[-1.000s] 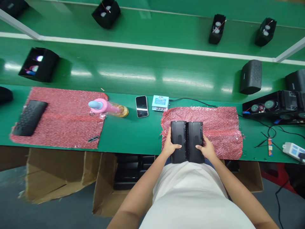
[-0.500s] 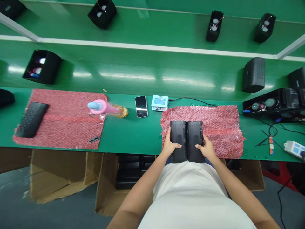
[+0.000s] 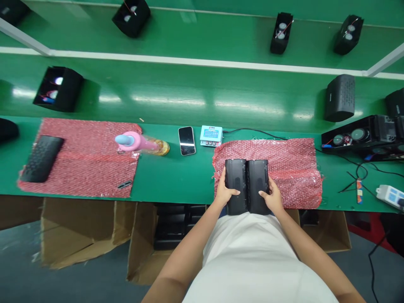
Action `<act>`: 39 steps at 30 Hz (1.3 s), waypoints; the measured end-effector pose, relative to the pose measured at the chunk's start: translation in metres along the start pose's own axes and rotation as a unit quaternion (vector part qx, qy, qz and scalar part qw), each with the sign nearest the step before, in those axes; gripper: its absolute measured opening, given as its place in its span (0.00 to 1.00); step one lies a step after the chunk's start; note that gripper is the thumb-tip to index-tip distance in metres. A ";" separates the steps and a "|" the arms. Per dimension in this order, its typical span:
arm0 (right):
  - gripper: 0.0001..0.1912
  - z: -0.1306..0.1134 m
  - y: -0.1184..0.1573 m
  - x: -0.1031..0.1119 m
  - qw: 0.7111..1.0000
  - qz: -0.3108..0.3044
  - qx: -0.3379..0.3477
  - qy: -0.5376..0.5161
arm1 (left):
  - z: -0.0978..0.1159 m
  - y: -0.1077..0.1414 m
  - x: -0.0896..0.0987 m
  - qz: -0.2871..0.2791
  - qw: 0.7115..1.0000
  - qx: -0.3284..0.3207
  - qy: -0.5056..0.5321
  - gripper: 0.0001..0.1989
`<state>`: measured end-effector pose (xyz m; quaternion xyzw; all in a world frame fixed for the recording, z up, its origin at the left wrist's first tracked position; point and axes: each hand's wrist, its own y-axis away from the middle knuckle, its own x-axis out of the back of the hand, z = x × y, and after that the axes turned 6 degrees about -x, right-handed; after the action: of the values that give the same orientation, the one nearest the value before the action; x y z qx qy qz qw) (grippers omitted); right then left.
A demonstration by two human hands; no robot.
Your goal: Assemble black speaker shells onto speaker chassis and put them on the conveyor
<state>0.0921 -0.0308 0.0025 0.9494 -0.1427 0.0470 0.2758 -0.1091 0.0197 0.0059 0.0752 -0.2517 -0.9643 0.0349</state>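
Two black plastic speaker shells stand side by side at the table's near edge, on a red bubble-wrap sheet [image 3: 293, 168]. My left hand [image 3: 224, 193] grips the left shell [image 3: 236, 181] on its outer side, thumb on top. My right hand [image 3: 271, 197] grips the right shell [image 3: 258, 181] the same way. The shells touch each other along their inner sides.
A phone [image 3: 186, 140], a small meter box [image 3: 211, 136] and a pink bottle [image 3: 139, 143] lie left of the sheet. A second red sheet [image 3: 85, 160] holds a black grille [image 3: 41, 158]. Black speakers [image 3: 340, 97] sit on the green belt; cables and a power strip [image 3: 391, 196] lie right. Cardboard boxes [image 3: 78, 231] stand below.
The view has shifted slightly; my hands and the two shells stay in the same place on the sheet.
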 end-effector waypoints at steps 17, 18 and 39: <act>0.40 0.002 0.000 0.002 0.999 0.008 -0.002 0.045 | -0.001 -0.001 -0.001 -0.004 1.000 -0.006 -0.001 0.61; 0.40 0.002 0.000 0.001 0.999 0.008 -0.005 0.047 | 0.000 -0.001 -0.001 -0.004 1.000 -0.006 0.000 0.61; 0.39 -0.005 -0.001 -0.003 0.998 0.018 -0.017 0.063 | 0.007 0.000 -0.002 0.007 1.000 0.004 -0.014 0.62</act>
<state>0.0896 -0.0271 0.0056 0.9369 -0.1431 0.1096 0.2997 -0.1086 0.0232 0.0120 0.0601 -0.2568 -0.9639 0.0381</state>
